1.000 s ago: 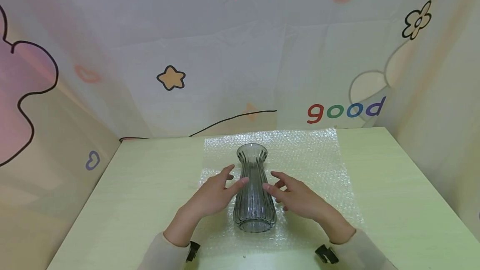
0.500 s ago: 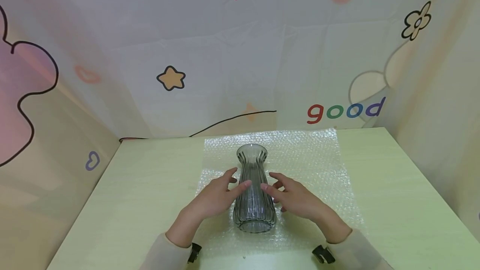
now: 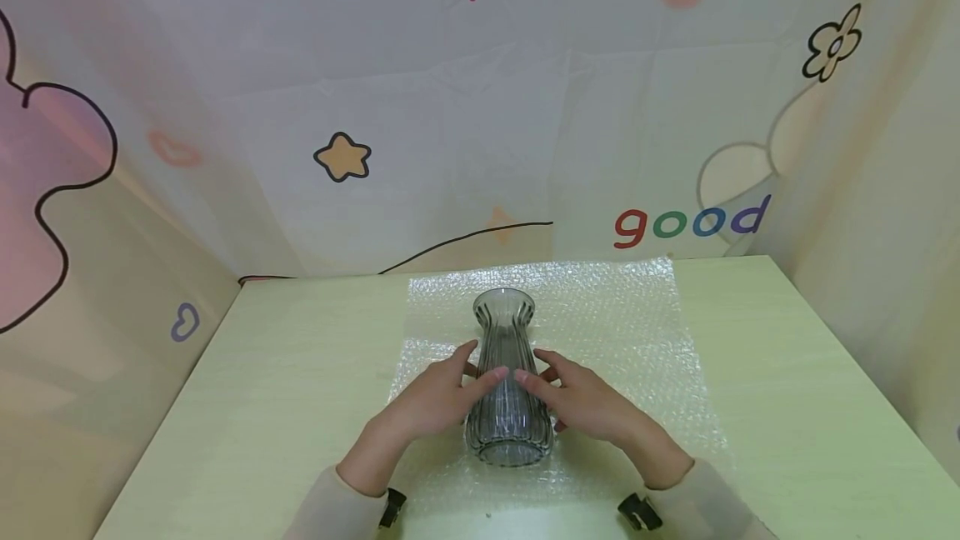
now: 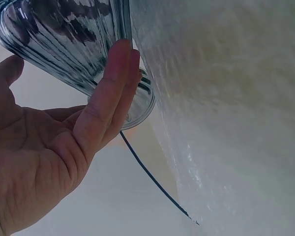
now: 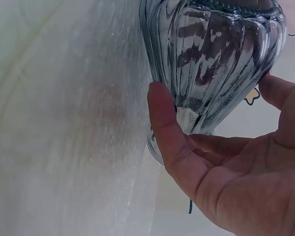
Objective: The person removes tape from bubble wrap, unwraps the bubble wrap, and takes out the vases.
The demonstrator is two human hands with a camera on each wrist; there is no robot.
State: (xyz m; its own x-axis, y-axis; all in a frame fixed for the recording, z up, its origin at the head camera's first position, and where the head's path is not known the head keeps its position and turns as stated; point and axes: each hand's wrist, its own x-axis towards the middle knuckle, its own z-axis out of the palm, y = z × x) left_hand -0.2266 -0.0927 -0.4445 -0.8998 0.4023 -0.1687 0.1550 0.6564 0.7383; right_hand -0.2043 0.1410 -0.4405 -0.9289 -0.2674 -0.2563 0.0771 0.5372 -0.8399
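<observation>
A grey-tinted ribbed glass vase [image 3: 506,419] lies on its side on bubble wrap [image 3: 615,307], flared mouth away from me and round base towards me. My left hand [image 3: 435,394] holds its left side, thumb over the top and fingers down along the flank. On the right side my right hand [image 3: 592,398] holds it the same way; the two thumb tips are close together over the glass. In the left wrist view the left fingers [image 4: 105,98] lie along the ribs. The right fingers [image 5: 169,135] bend around the vase's lower side in the right wrist view.
The light green table [image 3: 300,382] extends on both sides of the bubble wrap. A printed cloth backdrop [image 3: 450,123] with a star and coloured letters rises behind the table's far edge and at both sides. Black clips [image 3: 640,512] sit by the sleeve cuffs.
Both hands have moved inward onto the vase; the thumbs have come closer together over its top and the fingertips nearer to its sides. The vase has stayed in nearly the same place.
</observation>
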